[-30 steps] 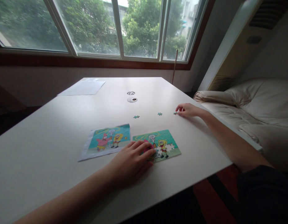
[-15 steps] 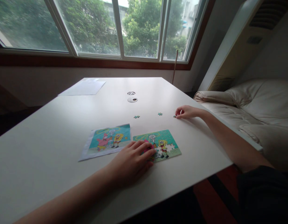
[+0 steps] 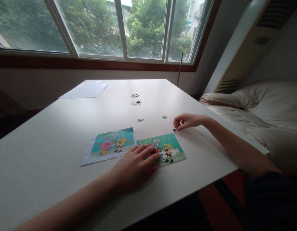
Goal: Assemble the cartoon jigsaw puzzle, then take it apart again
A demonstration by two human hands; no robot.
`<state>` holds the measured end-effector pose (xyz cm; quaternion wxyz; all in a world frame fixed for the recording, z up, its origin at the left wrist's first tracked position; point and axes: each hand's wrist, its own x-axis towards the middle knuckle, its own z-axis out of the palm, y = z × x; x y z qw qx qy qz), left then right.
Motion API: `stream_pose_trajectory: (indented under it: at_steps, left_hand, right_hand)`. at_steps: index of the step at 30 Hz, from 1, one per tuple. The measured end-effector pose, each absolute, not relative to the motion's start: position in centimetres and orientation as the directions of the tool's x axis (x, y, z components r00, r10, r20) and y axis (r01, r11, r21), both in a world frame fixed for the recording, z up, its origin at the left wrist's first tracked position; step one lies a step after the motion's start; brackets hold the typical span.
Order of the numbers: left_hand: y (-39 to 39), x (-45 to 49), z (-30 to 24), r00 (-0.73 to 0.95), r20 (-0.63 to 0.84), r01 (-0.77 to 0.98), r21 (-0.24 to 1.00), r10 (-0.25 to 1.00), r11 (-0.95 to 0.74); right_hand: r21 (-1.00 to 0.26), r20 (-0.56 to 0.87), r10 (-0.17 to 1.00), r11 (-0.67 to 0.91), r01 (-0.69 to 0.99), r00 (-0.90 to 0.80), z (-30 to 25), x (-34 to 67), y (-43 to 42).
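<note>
My right hand (image 3: 186, 121) pinches a small dark-looking puzzle piece (image 3: 174, 130) just beyond the far edge of the jigsaw puzzle (image 3: 177, 142). The puzzle shows cartoon figures on teal, with white gaps beside the yellow figure and near its middle. My left hand (image 3: 141, 160) lies flat over the puzzle's left part, fingers stretched out, hiding much of the pink figure. Left of the puzzle is a printed sheet (image 3: 96, 144) with the same picture. Farther back lie two loose pieces, a left piece (image 3: 140, 120) and a right piece (image 3: 164, 117).
Two round printed discs (image 3: 136, 102) lie toward the back of the white table (image 3: 54, 134). White paper (image 3: 84, 90) rests at the far left corner. A cream sofa (image 3: 266, 106) stands right of the table, and a window (image 3: 102, 29) is behind it.
My right hand has moved left and nearer, bringing the pinched piece from the table's right side to the puzzle's far edge. My left hand has stayed on the puzzle.
</note>
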<state>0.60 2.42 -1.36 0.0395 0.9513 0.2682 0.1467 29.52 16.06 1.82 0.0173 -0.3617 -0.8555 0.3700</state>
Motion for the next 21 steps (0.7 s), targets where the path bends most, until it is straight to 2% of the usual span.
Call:
stream_pose_trajectory:
  at_steps: [4,8,16,21]
  left_hand:
    - [2.3,0.6,-1.3,0.822,0.259,0.493,0.125,0.507,-0.861]
    - [2.3,0.6,-1.2,0.824,0.261,0.496,0.096,0.502,-0.863]
    - [1.7,0.7,-1.3,0.858,0.368,0.43,-0.131,0.359,-0.893]
    - [1.8,0.7,-1.3,0.85,0.354,0.449,-0.1,0.39,-0.888]
  right_hand:
    - [-0.708,-0.134,0.629,0.48,0.519,-0.765,2.1,27.3,14.4]
    - [-0.741,-0.124,0.61,0.468,0.482,-0.782,2.2,26.1,13.3]
    - [-0.762,-0.105,0.565,0.483,0.431,-0.818,1.8,25.7,12.9]
    - [-0.744,-0.081,0.5,0.545,0.386,-0.862,1.9,25.1,11.8]
